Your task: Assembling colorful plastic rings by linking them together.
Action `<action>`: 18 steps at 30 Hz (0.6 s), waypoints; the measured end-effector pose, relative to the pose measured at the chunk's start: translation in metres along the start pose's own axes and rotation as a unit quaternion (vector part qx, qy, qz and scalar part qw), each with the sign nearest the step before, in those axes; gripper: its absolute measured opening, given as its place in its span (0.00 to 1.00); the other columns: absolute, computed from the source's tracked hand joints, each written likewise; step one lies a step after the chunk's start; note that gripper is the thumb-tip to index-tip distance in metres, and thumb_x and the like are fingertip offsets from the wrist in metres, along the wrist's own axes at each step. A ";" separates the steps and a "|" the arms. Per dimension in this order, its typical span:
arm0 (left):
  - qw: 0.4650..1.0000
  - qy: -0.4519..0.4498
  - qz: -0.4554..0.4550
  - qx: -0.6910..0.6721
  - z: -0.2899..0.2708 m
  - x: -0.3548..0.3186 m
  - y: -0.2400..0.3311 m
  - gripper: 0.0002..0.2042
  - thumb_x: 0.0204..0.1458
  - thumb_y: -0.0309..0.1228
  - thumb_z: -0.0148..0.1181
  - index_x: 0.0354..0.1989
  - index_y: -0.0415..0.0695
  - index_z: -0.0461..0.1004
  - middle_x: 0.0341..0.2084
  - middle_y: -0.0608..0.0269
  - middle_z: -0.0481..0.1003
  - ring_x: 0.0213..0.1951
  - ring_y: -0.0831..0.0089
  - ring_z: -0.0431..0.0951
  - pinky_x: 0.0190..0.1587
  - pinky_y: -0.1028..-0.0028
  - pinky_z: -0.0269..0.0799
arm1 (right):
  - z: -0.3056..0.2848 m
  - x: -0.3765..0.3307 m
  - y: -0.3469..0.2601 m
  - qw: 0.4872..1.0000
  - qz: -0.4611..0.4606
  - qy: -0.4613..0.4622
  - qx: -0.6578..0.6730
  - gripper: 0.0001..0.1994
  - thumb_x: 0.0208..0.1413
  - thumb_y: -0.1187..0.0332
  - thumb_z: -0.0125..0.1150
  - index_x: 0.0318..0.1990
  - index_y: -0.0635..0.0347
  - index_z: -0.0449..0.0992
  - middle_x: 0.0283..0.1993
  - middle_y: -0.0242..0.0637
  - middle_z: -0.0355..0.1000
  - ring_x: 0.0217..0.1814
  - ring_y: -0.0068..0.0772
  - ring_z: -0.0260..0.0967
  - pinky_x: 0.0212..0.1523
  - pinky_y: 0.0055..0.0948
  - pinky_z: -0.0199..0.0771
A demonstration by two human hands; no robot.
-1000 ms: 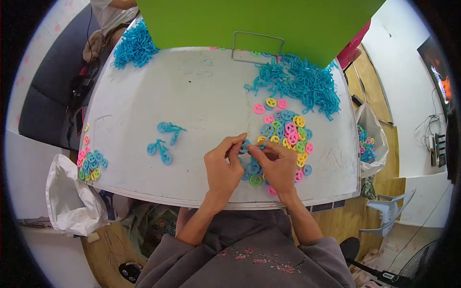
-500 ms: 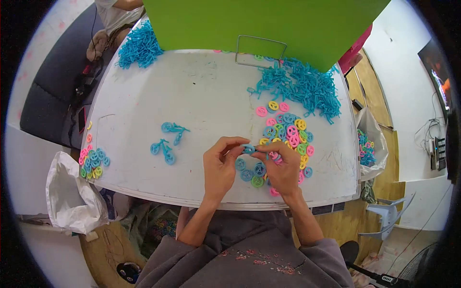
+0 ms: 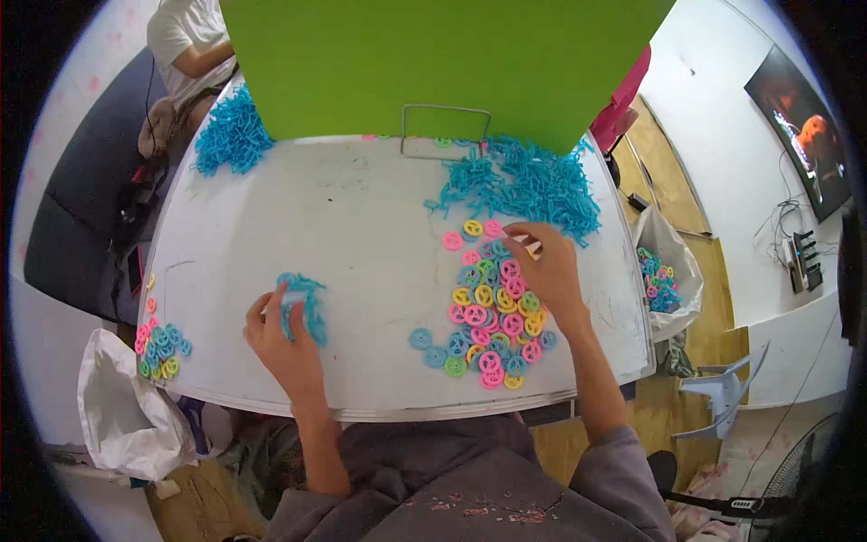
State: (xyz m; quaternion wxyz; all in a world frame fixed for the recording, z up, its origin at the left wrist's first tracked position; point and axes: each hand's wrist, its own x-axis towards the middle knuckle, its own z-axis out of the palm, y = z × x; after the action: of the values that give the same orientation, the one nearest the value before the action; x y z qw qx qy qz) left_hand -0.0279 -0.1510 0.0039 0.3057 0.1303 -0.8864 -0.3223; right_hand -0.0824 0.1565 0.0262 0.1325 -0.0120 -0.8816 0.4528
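My left hand [image 3: 287, 343] is over the left-middle of the white table, fingers apart and curved beside blue plastic toy bicycles [image 3: 302, 282]. Motion smears the hand and the bicycles, and the fingers partly cover them; whether they touch is hard to tell. My right hand [image 3: 553, 275] hovers over the upper right edge of a loose pile of small toy wheels [image 3: 503, 298] in blue, pink, yellow and green. Its thumb and forefinger are apart near a pink wheel [image 3: 492, 228], with nothing plainly held between them. The palm is hidden.
Thin blue plastic parts [image 3: 546, 190] heap at the back right, with another heap [image 3: 232, 134] at the back left. A green panel [image 3: 442, 68] stands across the table's far side. More wheels [image 3: 163, 348] lie at the left edge beside a white bag [image 3: 131, 406]. A person [image 3: 190, 50] sits beyond.
My hands have parted from the middle. The left has moved left to the bicycles, where the blue piece appears set down; the right has moved up over the wheels. The view has shifted.
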 end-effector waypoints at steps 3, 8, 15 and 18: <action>0.997 0.065 0.027 -0.021 0.008 -0.007 0.013 0.11 0.52 0.23 0.58 0.44 0.45 0.77 0.42 0.56 0.70 0.44 0.60 0.66 0.48 0.64 0.63 | 0.012 0.033 0.019 0.983 -0.130 -0.003 -0.126 0.08 0.48 0.71 0.64 0.38 0.57 0.79 0.37 0.39 0.75 0.44 0.41 0.69 0.47 0.36 0.68; 0.978 -0.123 0.122 -0.115 0.027 -0.027 0.024 0.12 0.47 0.23 0.62 0.41 0.47 0.77 0.42 0.57 0.71 0.48 0.58 0.67 0.47 0.65 0.65 | 0.056 0.066 0.020 0.933 -0.294 -0.029 -0.206 0.11 0.44 0.68 0.67 0.37 0.55 0.80 0.40 0.38 0.70 0.47 0.42 0.65 0.49 0.37 0.65; 0.943 -0.288 0.123 -0.109 0.047 -0.053 0.028 0.13 0.37 0.27 0.70 0.34 0.45 0.76 0.33 0.58 0.71 0.43 0.60 0.69 0.47 0.64 0.65 | 0.083 0.082 0.025 0.911 -0.286 -0.009 -0.297 0.09 0.43 0.68 0.67 0.34 0.55 0.78 0.37 0.39 0.65 0.45 0.43 0.63 0.47 0.38 0.65; 0.941 -0.295 0.115 -0.120 0.047 -0.052 0.026 0.13 0.38 0.26 0.69 0.33 0.43 0.75 0.31 0.58 0.72 0.41 0.59 0.70 0.44 0.64 0.67 | 0.071 0.075 0.025 0.944 -0.285 0.041 -0.163 0.08 0.46 0.69 0.66 0.35 0.57 0.76 0.40 0.41 0.68 0.44 0.42 0.66 0.44 0.37 0.66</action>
State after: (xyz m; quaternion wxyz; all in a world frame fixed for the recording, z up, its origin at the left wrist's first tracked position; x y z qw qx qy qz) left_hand -0.0178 -0.0857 -0.0315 0.0790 -0.1116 -0.9004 -0.4131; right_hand -0.1745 0.1251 -0.0166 0.2884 0.1999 -0.9037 0.2453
